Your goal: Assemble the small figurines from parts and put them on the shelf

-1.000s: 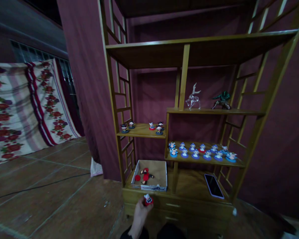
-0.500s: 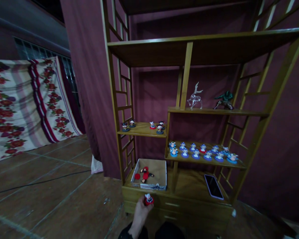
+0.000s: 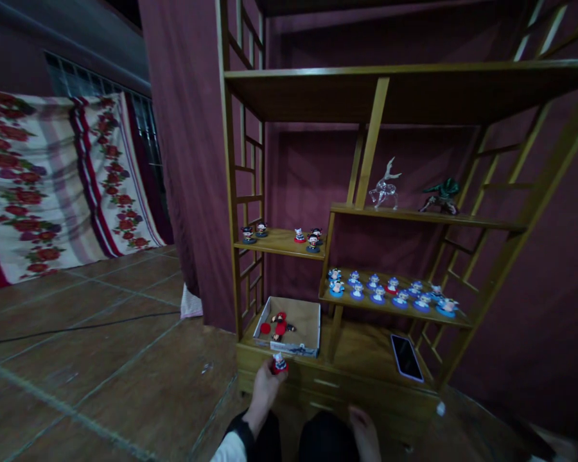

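My left hand (image 3: 266,387) is closed on a small figurine (image 3: 279,363) with a white head and a red round base, held in front of the cabinet drawers. Just beyond it stands a shallow open cardboard box (image 3: 302,321) on the lowest shelf. Inside the box lie several red-and-black figurines (image 3: 280,326) and a red disc (image 3: 265,328). My right hand (image 3: 363,428) hangs low beside my knee, apart from the shelf; its fingers are dim and blurred.
On the small left shelf (image 3: 282,242) stand several dark-haired figurines and a white-headed one with a red base. Rows of blue-based figurines (image 3: 377,294) fill the right shelf. A phone (image 3: 406,357) lies below; a glass deer (image 3: 385,186) and green figure (image 3: 442,195) stand above.
My left hand, still holding the figurine, has risen slightly toward the box. My right hand has come into view at the bottom. The camera view has turned a little left.
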A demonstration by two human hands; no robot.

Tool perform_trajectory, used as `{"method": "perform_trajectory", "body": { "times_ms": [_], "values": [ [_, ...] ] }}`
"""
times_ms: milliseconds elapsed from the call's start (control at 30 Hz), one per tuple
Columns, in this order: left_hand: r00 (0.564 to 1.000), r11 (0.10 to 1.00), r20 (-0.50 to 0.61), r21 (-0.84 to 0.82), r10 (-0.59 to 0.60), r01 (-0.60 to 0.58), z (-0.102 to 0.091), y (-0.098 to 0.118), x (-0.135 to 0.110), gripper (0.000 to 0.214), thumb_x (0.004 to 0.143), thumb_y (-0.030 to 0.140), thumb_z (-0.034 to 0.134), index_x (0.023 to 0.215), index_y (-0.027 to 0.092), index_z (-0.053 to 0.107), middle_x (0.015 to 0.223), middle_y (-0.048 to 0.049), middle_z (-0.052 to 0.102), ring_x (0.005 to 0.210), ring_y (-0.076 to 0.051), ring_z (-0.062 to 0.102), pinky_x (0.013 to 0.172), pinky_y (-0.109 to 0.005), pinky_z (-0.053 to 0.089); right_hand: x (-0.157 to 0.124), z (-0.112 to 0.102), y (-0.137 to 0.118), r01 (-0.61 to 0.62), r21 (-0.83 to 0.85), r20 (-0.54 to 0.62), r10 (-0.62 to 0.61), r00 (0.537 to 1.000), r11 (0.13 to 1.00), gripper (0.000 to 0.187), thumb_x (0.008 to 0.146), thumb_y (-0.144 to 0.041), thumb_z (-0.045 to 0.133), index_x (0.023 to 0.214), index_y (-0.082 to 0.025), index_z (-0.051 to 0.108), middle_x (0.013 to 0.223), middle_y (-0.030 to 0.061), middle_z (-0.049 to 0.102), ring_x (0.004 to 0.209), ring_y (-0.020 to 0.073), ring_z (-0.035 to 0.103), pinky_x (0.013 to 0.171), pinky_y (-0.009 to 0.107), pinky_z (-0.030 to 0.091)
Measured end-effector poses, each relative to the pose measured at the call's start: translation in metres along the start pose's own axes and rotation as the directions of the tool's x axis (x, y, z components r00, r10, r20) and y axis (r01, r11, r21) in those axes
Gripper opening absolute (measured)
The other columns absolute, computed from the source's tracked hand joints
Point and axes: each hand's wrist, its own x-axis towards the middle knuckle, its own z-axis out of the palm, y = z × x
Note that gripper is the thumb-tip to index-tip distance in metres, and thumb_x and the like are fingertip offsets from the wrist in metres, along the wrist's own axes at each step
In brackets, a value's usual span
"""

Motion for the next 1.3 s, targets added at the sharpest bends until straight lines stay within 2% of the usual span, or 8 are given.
{"method": "perform_trajectory", "body": {
  "times_ms": [67,133,200,333,533,733,1033,1300],
  "values": [
    [1.000,1.000,0.012,0.001,0.005,-0.005,0.002,0.015,-0.003,0.026,0.053,0.020,0.064,0.078,0.013,0.061,0.074,-0.0056,0.067,0.071,-0.021,0.061,0.068,-0.028,0.046,0.004,0.022,-0.018,0.075,0.059,-0.039,-0.073,0.997,0.995,0.035,0.051,-0.043,0.076,0.076,-0.021,0.066,0.089,0.0044,0.066,0.097,0.0272,0.056,0.088,0.038,0.044],
    [0.998,1.000,0.051,-0.002,0.029,-0.029,0.007,0.030,-0.008,0.027,0.052,0.019,0.065,0.079,0.013,0.062,0.075,-0.0054,0.067,0.071,-0.020,0.061,0.068,-0.028,0.046,0.000,0.050,-0.036,0.084,0.210,0.118,-0.111,0.987,0.974,0.037,0.057,-0.044,0.073,0.085,-0.021,0.066,0.096,0.0052,0.067,0.096,0.0241,0.058,0.087,0.037,0.044],
    [0.995,0.999,0.091,0.012,0.047,-0.049,0.012,0.041,-0.015,0.029,0.051,0.017,0.066,0.080,0.013,0.062,0.076,-0.0050,0.067,0.073,-0.020,0.060,0.069,-0.027,0.046,-0.009,0.077,-0.046,-0.057,0.292,0.310,-0.038,0.950,0.955,0.041,0.059,-0.045,0.071,0.091,-0.019,0.065,0.094,0.0078,0.067,0.088,0.0224,0.062,0.084,0.037,0.046],
    [0.985,0.991,0.150,0.096,0.079,-0.094,0.014,0.044,-0.029,0.032,0.050,0.013,0.066,0.083,0.014,0.063,0.080,-0.0047,0.067,0.078,-0.020,0.060,0.072,-0.027,0.045,-0.023,0.107,-0.041,-0.264,0.342,0.457,0.086,0.886,0.902,0.042,0.061,-0.046,0.070,0.093,-0.018,0.064,0.091,0.0081,0.068,0.076,0.0187,0.064,0.075,0.035,0.048],
    [0.970,0.990,0.229,0.101,0.077,-0.102,0.009,0.033,-0.037,0.032,0.051,0.012,0.066,0.084,0.013,0.064,0.078,-0.0039,0.066,0.078,-0.019,0.059,0.074,-0.028,0.044,-0.023,0.109,-0.031,-0.262,0.322,0.467,0.088,0.880,0.910,0.043,0.056,-0.036,0.076,0.092,-0.017,0.064,0.096,0.0084,0.068,0.082,0.0181,0.062,0.074,0.031,0.047],
    [0.959,0.997,0.280,-0.079,0.039,-0.018,0.014,0.028,-0.036,0.045,0.053,0.018,0.071,0.095,0.010,0.062,0.086,-0.0074,0.067,0.078,-0.018,0.059,0.076,-0.029,0.045,-0.015,0.111,-0.034,-0.305,0.328,0.451,0.135,0.882,0.894,0.037,0.054,-0.031,0.076,0.087,-0.017,0.065,0.091,0.0062,0.069,0.077,0.0153,0.062,0.072,0.028,0.046],
    [0.964,0.983,0.263,-0.171,-0.024,0.072,0.014,0.023,-0.038,0.051,0.052,0.028,0.075,0.097,0.009,0.062,0.080,-0.0064,0.067,0.072,-0.016,0.058,0.073,-0.030,0.045,-0.014,0.110,-0.032,-0.351,0.347,0.506,0.142,0.851,0.870,0.033,0.060,-0.026,0.073,0.090,-0.018,0.064,0.089,0.0041,0.069,0.075,0.0123,0.061,0.071,0.026,0.045],
    [0.971,0.997,0.232,-0.054,0.059,-0.047,0.017,0.025,-0.037,0.046,0.052,0.015,0.071,0.097,0.011,0.061,0.086,-0.0067,0.065,0.078,-0.018,0.058,0.076,-0.029,0.045,-0.014,0.111,-0.033,-0.338,0.352,0.487,0.138,0.862,0.873,0.037,0.055,-0.028,0.075,0.090,-0.020,0.063,0.090,0.0042,0.069,0.076,0.0146,0.063,0.068,0.026,0.045]
  ]
}}
